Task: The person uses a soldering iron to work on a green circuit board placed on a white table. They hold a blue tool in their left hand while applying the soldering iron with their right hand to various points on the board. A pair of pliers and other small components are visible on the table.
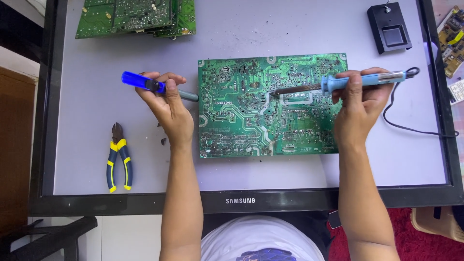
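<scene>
My right hand (pixel 360 104) grips a soldering iron (pixel 338 83), its tip on the green board (pixel 241 125), I think. My left hand (pixel 166 104) grips a blue tool (pixel 145 83).

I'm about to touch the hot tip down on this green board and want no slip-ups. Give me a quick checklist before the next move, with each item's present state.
1. Right hand grips the light-blue soldering iron: ok.
2. Iron tip over the green circuit board: ok.
3. Left hand holds the blue-handled suction tool, nozzle at the board's left edge: ok.
4. Board flat on the grey work surface: ok.
5. Black cord off the board: ok.
6. Tip hot: cannot tell.
</scene>
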